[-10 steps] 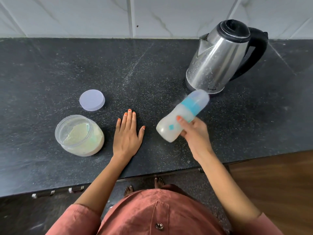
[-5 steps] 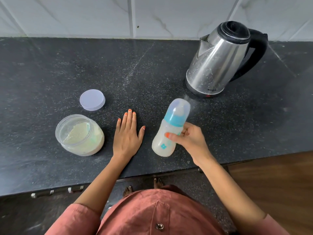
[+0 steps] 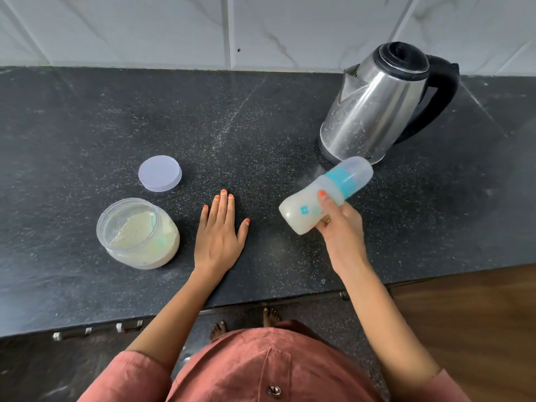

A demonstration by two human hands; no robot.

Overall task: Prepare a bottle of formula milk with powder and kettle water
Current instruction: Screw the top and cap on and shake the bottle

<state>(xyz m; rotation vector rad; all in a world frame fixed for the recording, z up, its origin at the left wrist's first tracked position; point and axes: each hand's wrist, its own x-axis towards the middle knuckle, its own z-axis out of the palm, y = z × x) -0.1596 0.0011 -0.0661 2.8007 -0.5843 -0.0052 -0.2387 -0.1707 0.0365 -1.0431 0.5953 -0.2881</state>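
Right hand: fingers wrapped round the capped feeding bottle, held clear of the dark tabletop and tilted, cap end up toward the steel kettle, base toward the person. Contents milky white. Left hand: flat on the tabletop, fingers straight, grasping nothing. Open powder jar stands left of that hand; its lid lies just behind the jar, apart from it
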